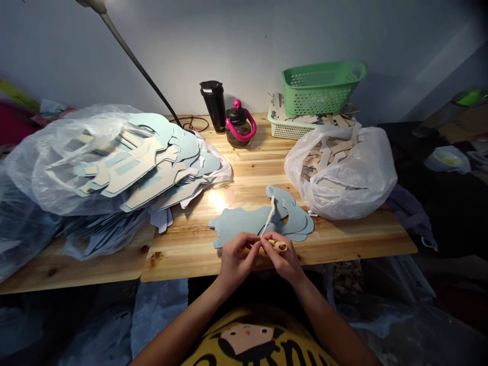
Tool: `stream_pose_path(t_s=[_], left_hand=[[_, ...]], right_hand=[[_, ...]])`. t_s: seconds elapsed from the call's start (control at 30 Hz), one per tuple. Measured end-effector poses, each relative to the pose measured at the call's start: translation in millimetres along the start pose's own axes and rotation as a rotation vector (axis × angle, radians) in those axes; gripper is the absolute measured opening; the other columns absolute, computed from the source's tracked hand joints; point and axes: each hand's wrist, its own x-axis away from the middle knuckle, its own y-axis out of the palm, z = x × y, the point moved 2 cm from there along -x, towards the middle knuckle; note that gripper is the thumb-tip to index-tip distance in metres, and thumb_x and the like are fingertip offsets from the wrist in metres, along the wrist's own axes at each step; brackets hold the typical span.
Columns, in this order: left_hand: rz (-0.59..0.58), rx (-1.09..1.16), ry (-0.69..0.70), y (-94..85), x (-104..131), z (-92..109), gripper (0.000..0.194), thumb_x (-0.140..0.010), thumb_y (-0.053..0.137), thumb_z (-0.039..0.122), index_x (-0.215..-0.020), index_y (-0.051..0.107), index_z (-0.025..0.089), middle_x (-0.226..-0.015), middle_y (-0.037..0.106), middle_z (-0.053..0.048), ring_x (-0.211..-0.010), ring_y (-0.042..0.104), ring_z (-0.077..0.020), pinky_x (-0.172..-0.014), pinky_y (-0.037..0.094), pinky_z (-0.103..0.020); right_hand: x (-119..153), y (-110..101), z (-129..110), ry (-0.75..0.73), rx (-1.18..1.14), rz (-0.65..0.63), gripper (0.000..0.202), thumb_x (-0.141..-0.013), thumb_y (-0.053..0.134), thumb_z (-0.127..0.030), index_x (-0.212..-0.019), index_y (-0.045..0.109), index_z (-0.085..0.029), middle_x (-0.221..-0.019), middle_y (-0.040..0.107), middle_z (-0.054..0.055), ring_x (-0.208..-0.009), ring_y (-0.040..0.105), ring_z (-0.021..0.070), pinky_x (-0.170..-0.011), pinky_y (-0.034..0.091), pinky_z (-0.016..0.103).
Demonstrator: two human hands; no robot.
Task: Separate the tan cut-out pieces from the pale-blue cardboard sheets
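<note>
Near the table's front edge my left hand (237,258) and my right hand (286,265) meet, fingertips pinched together. Between them is a thin cream strip (269,217), which sticks up and away from me. A curled tan piece (281,246), looking like rolled paper or thin sheet, sits in my right hand. Just beyond my fingers lie flat blue-grey cut-out pieces (241,221), overlapping on the wood; some have curved outlines. My fingers partly hide the lower end of the strip.
At left, a clear plastic bag (34,162) spills stacked blue-and-cream cut-outs (133,168). A white bag (366,173) of tan scraps stands at right. Behind are a green basket (320,94) on a pale tray (285,131), a black tumbler (214,107), a pink-handled jug (238,127) and a lamp (133,61).
</note>
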Motion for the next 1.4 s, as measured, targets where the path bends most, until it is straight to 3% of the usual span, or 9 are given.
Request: stream_pose_path(t_s=[0.17,0.3,0.53,0.67,0.8,0.93,1.07,1.3,1.4], left_hand=[[-0.096,0.166,-0.027,-4.1,-1,-3,0.014,-0.085,0.067,0.025,-0.095,0.071,0.015,-0.094,0.069,-0.006,-0.083,0.066,-0.013,-0.075,0.055,-0.022],[-0.119,0.187,0.036,-4.7,-3,-5,0.019,-0.086,0.065,0.02,-0.104,0.071,0.017,-0.103,0.066,-0.008,-0.089,0.066,-0.0138,-0.076,0.057,-0.023],[0.052,-0.236,0.355,0.3,7,1,0.039,-0.09,0.052,0.004,-0.122,0.064,0.021,-0.108,0.062,-0.008,-0.099,0.063,-0.0125,-0.086,0.054,-0.024],[0.067,-0.35,0.427,5.4,13,3,0.049,-0.09,0.048,0.001,-0.134,0.056,0.021,-0.116,0.058,-0.011,-0.109,0.06,-0.014,-0.092,0.053,-0.027],[0.049,-0.229,0.344,3.3,10,7,0.036,-0.089,0.054,0.005,-0.119,0.066,0.02,-0.107,0.066,-0.009,-0.098,0.065,-0.0132,-0.085,0.055,-0.023],[-0.033,0.004,0.135,-3.7,1,7,0.015,-0.086,0.063,0.015,-0.097,0.074,0.018,-0.094,0.072,-0.005,-0.084,0.069,-0.0131,-0.075,0.056,-0.02],[-0.108,0.137,-0.062,-9.2,-7,1,0.012,-0.084,0.069,0.025,-0.089,0.075,0.016,-0.086,0.073,-0.006,-0.075,0.07,-0.0144,-0.066,0.056,-0.02],[-0.109,0.069,-0.068,-11.9,-5,-1,0.016,-0.087,0.064,0.03,-0.089,0.073,0.016,-0.083,0.072,-0.006,-0.07,0.066,-0.0126,-0.064,0.052,-0.02],[-0.091,0.133,-0.132,-7.8,-2,-4,0.02,-0.089,0.062,0.033,-0.09,0.07,0.014,-0.082,0.07,-0.006,-0.071,0.066,-0.0124,-0.066,0.053,-0.02]], right_hand=[[-4,-6,3,0.04,-0.033,0.038,0.031,-0.093,0.053,-0.039,-0.079,0.058,-0.012,-0.07,0.052,0.001,-0.065,0.045,0.0074,-0.061,0.036,0.018],[-2,-6,1,0.07,-0.082,-0.006,0.034,-0.092,0.054,-0.041,-0.077,0.058,-0.011,-0.067,0.049,0.0,-0.062,0.042,0.0068,-0.058,0.034,0.018],[2,-4,-9,0.134,-0.111,-0.02,0.032,-0.086,0.062,-0.041,-0.085,0.067,-0.01,-0.073,0.056,0.003,-0.066,0.047,0.0082,-0.06,0.037,0.018],[3,-2,-7,0.169,-0.161,-0.003,0.03,-0.084,0.065,-0.04,-0.08,0.065,-0.01,-0.07,0.055,0.002,-0.065,0.047,0.0084,-0.06,0.037,0.018],[6,-3,-2,0.116,-0.163,0.015,0.029,-0.086,0.064,-0.038,-0.076,0.061,-0.011,-0.064,0.051,0.0,-0.06,0.043,0.0067,-0.056,0.033,0.018],[7,-5,-1,0.036,-0.137,0.008,0.028,-0.089,0.061,-0.037,-0.078,0.062,-0.012,-0.066,0.053,0.0,-0.062,0.044,0.0069,-0.058,0.034,0.018],[6,-4,2,0.014,-0.137,0.004,0.028,-0.09,0.059,-0.038,-0.078,0.062,-0.012,-0.065,0.053,0.0,-0.06,0.044,0.0066,-0.059,0.033,0.019],[4,-3,1,0.028,-0.123,-0.037,0.03,-0.091,0.058,-0.04,-0.08,0.062,-0.013,-0.067,0.054,0.001,-0.061,0.045,0.0076,-0.059,0.034,0.02],[4,-3,3,0.036,-0.144,-0.065,0.029,-0.091,0.057,-0.04,-0.081,0.062,-0.013,-0.068,0.054,0.001,-0.061,0.044,0.0076,-0.058,0.033,0.02]])
